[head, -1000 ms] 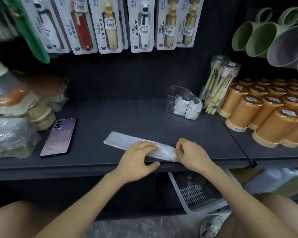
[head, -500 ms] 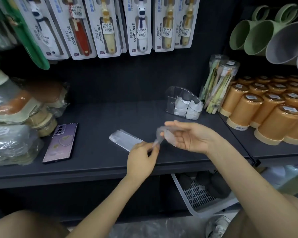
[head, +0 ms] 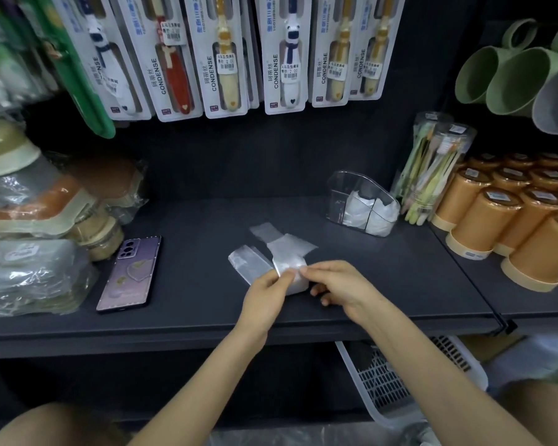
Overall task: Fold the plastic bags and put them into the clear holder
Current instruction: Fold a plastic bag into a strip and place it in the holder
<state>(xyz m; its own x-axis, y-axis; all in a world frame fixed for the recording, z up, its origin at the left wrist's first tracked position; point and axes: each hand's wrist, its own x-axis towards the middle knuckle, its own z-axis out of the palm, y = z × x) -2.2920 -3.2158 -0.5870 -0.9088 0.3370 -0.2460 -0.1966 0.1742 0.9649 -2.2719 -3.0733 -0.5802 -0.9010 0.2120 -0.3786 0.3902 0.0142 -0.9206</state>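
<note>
A translucent plastic bag (head: 279, 254), folded into a narrow strip and bent over itself, lies on the dark shelf (head: 207, 294) near its front edge. My left hand (head: 266, 292) pinches the folded near end from the left. My right hand (head: 339, 286) pinches the same end from the right, fingertips meeting the left hand's. The strip's free ends point away to the back left. The clear holder (head: 345, 194) stands at the back right of the shelf with white folded bags (head: 372, 214) inside it.
A purple phone (head: 131, 273) lies on the shelf's left part. Wrapped goods (head: 29, 268) pile up at far left. Orange cups (head: 509, 220) and a tube of toothbrushes (head: 432, 169) stand right of the holder. Toothbrush packs (head: 287, 53) hang above. A white basket (head: 387, 381) sits below.
The strip lay flat with both hands pressing it. My right hand then lifted its right end, and now that end is folded over, with both hands pinching the fold low near the shelf.
</note>
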